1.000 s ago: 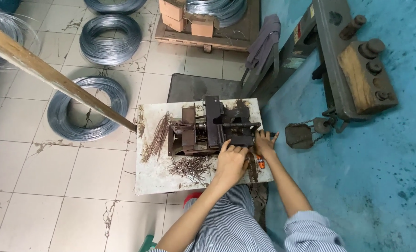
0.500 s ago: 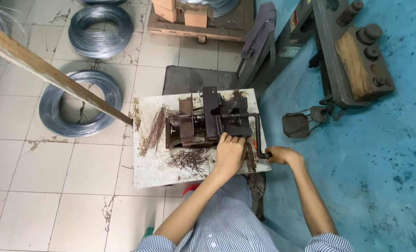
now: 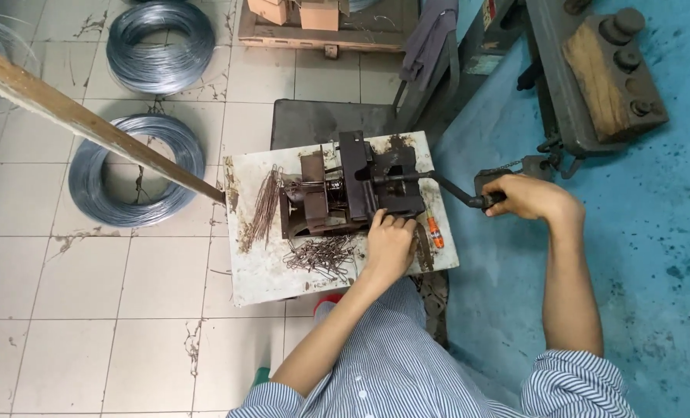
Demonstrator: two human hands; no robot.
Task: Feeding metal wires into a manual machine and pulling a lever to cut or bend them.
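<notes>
Presently the right hand (image 3: 532,197) has its fingers wrapped around the dark crank handle (image 3: 469,197), which overhangs the right edge of the white bench (image 3: 260,271) so it has room to swing. The left hand (image 3: 389,244), fingers curled, presses against the rusty dark metal bending jig (image 3: 350,193) at mid-bench, steadying it; bent brown wire pieces (image 3: 322,254) lie just left.

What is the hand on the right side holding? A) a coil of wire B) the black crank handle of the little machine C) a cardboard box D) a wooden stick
B: the right hand grips the black crank handle that sticks out from the bending machine.
</notes>
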